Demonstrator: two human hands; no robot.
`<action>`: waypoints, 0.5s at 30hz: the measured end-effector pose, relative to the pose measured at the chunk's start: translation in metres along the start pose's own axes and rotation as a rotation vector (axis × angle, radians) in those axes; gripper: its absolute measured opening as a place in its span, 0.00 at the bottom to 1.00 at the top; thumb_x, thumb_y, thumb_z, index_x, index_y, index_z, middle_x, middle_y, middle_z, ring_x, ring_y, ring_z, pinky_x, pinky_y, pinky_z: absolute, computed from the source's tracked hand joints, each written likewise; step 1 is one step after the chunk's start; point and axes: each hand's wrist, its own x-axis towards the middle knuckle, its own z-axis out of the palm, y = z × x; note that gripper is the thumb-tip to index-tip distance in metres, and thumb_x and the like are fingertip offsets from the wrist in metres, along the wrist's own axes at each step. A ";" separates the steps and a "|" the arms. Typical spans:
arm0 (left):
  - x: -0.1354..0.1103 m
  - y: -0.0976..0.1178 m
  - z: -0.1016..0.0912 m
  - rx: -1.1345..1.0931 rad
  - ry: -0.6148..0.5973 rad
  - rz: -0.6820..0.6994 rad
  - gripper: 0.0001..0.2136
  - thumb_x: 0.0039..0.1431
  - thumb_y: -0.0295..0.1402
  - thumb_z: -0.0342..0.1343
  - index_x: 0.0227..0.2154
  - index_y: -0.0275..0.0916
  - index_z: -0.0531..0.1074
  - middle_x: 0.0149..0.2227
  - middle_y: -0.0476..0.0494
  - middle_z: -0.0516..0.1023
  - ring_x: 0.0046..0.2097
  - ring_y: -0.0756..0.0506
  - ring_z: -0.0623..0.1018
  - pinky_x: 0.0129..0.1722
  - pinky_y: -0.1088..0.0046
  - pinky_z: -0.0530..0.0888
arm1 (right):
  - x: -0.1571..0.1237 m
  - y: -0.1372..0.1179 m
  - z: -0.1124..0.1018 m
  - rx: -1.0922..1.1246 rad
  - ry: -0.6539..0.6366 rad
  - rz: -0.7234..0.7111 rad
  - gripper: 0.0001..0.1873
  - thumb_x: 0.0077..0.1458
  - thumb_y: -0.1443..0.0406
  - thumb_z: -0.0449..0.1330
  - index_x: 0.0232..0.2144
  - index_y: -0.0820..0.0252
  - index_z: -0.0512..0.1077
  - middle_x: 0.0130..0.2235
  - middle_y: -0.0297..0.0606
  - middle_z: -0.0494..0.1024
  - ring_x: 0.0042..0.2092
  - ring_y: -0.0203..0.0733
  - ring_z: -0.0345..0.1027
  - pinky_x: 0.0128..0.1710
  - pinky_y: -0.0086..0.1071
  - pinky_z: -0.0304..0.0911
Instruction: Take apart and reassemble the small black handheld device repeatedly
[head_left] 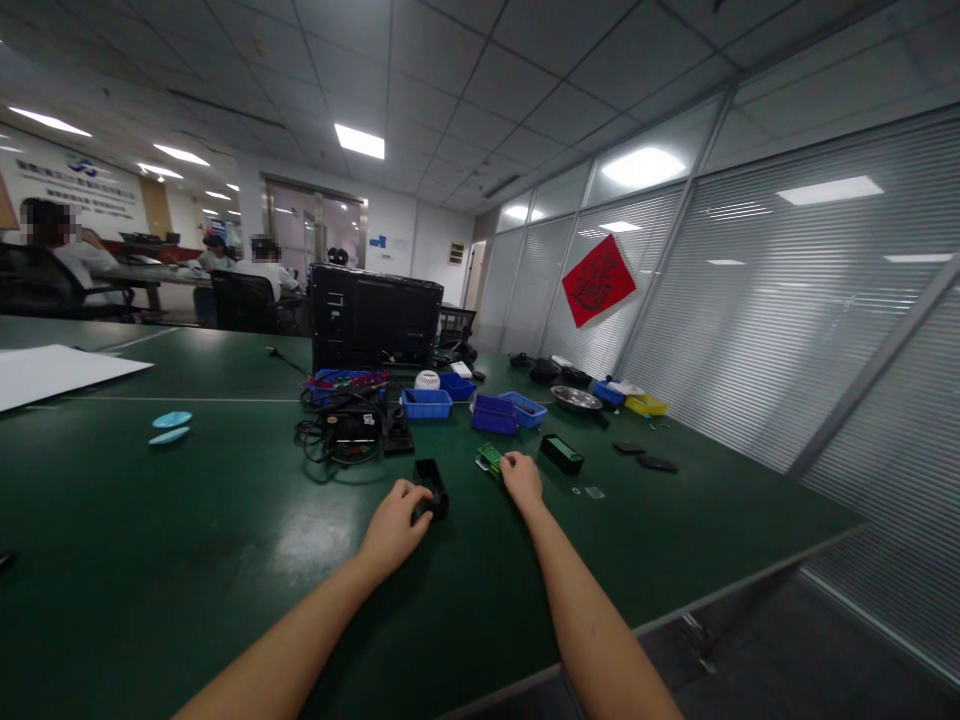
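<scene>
My left hand (397, 520) is closed round the near end of an open black plastic housing (430, 474) that rests on the green table (255, 590). Some of the housing is covered by my fingers. A short way to the right, my right hand (523, 480) pinches the right edge of a green circuit board (489, 457) at the tabletop. A small white part shows at the board's left side. Beyond my right hand lies another black housing (562, 454) with a green surface inside it.
Blue bins (427, 404) stand behind my hands, beside a black device with tangled cables (351, 428). A large black monitor-like case (377, 315) rises at the back. Flat black pieces (657, 464) and a metal dish (576, 399) lie to the right. People sit in the background.
</scene>
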 end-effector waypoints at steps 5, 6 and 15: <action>-0.001 0.005 -0.003 -0.030 -0.091 -0.004 0.13 0.51 0.30 0.47 0.40 0.44 0.68 0.33 0.49 0.70 0.36 0.49 0.70 0.40 0.73 0.67 | -0.005 -0.002 0.002 -0.131 0.040 -0.050 0.27 0.48 0.53 0.52 0.46 0.63 0.67 0.44 0.49 0.70 0.46 0.49 0.63 0.42 0.35 0.58; -0.002 0.006 -0.003 -0.053 -0.114 0.017 0.15 0.51 0.29 0.48 0.43 0.44 0.68 0.35 0.49 0.71 0.38 0.48 0.71 0.42 0.72 0.67 | -0.006 -0.003 0.004 -0.156 0.032 -0.058 0.27 0.47 0.54 0.54 0.47 0.64 0.66 0.44 0.50 0.70 0.46 0.49 0.63 0.43 0.36 0.58; 0.001 0.001 0.002 -0.069 0.084 0.045 0.21 0.49 0.27 0.48 0.49 0.43 0.62 0.49 0.46 0.69 0.52 0.47 0.66 0.54 0.68 0.60 | -0.010 -0.011 0.012 0.219 -0.178 -0.378 0.22 0.42 0.70 0.57 0.44 0.61 0.69 0.44 0.40 0.73 0.46 0.41 0.65 0.47 0.33 0.57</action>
